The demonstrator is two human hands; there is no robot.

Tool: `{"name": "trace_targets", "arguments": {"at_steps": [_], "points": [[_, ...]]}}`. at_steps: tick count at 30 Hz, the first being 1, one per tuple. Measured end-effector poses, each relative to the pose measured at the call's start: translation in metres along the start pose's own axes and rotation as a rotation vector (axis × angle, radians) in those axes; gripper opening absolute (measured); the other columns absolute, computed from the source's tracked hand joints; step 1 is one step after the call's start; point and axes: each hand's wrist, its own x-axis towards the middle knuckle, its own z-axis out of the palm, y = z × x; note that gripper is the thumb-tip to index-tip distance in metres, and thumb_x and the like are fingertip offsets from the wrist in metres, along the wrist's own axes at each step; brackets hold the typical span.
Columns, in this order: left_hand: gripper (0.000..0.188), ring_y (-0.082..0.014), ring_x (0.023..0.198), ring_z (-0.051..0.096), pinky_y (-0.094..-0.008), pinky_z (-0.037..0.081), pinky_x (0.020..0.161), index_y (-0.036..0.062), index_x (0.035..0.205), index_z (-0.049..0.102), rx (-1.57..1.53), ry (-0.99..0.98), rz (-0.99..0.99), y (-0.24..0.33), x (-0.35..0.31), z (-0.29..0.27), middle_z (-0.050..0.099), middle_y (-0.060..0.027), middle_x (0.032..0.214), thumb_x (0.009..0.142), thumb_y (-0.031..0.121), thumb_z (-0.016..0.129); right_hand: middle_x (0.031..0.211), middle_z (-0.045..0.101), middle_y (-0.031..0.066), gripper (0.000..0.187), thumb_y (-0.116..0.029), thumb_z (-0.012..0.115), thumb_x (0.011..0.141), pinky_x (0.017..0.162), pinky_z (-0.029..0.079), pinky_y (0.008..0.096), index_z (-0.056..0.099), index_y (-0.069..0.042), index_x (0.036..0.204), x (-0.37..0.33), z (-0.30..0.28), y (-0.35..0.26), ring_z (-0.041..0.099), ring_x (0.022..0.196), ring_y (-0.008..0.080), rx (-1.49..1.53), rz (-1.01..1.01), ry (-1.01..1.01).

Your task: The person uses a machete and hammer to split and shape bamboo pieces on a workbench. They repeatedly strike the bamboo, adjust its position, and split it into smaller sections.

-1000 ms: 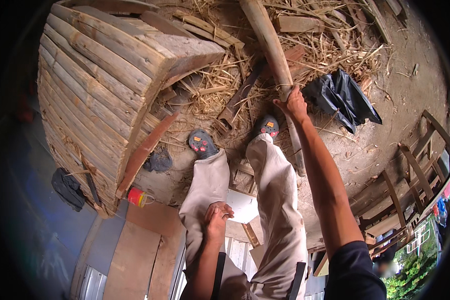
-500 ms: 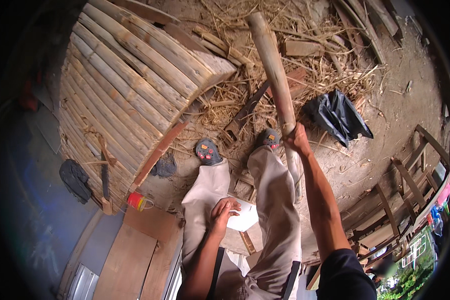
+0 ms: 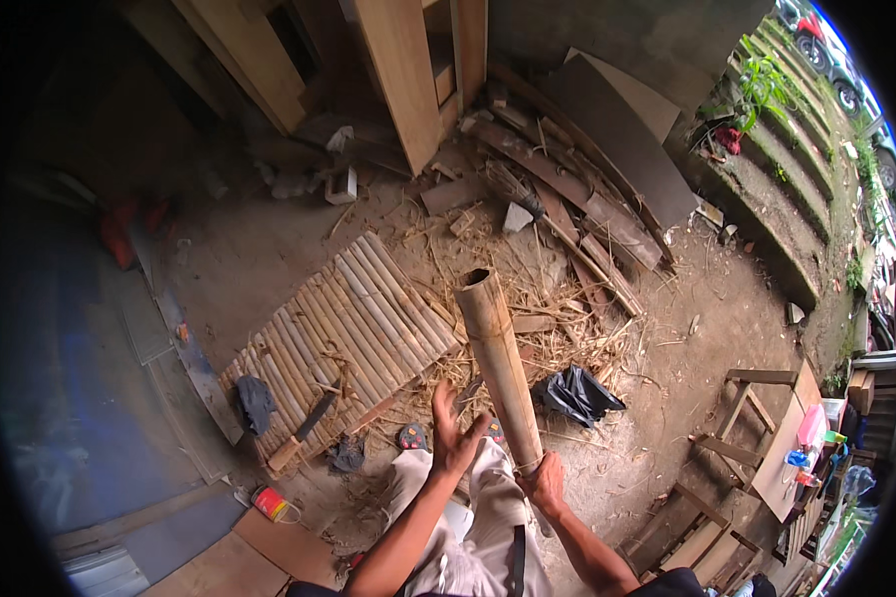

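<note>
My right hand is wrapped round the lower part of a thick bamboo pole. The pole leans away from me, its hollow upper end uncovered. Just left of the pole, my left hand is raised with its fingers spread, holding nothing. Beyond that hand to the left lies a slatted bamboo panel. On the panel rest a long-bladed knife with a wooden handle and a dark cloth. To the pole's right sits a crumpled black plastic bag.
Shavings litter the ground around the pole. Planks and a broom are heaped farther back. A red and yellow can stands at lower left. Wooden frames occupy the right side, near concrete steps.
My view has tilted up, taking in more of the yard. My left hand has come up from by my thigh toward the pole, fingers spreading. My right hand keeps its hold.
</note>
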Motion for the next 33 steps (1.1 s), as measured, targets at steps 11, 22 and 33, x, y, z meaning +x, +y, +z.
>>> {"name": "trace_targets", "arguments": {"at_steps": [11,22,33], "points": [[0.063,-0.0166,0.096,0.063,-0.0328,0.053,0.089,0.0026,0.120,0.056,-0.136,-0.144,0.336,0.179,-0.048,-0.013,0.065,-0.0059,0.105,0.074,0.028,0.090,0.126,0.052,0.0218,0.092,-0.033,0.089,0.068,0.100,0.039,0.0511,0.038,0.000,0.137,-0.009,-0.103,-0.096,0.050,0.123,0.0393,0.025,-0.334,0.060],[0.088,-0.0234,0.117,0.057,-0.0358,0.048,0.101,0.0040,0.130,0.038,0.122,-0.244,0.630,0.129,-0.090,-0.048,0.051,-0.0151,0.128,0.065,0.018,0.096,0.142,0.049,0.0194,0.106,-0.039,0.094,0.063,0.112,0.038,0.0471,0.039,-0.003,0.146,-0.054,-0.286,-0.235,0.046,0.135,0.0373,0.344,-0.767,-0.032],[0.076,-0.0177,0.106,0.063,-0.0334,0.053,0.093,0.0004,0.127,0.049,0.102,-0.041,0.774,0.176,-0.085,-0.062,0.061,-0.0095,0.116,0.068,0.021,0.092,0.125,0.057,0.0204,0.095,-0.035,0.094,0.060,0.098,0.046,0.0469,0.047,-0.001,0.136,-0.029,-0.265,-0.308,0.057,0.115,0.0387,0.412,-0.953,0.115]]}}
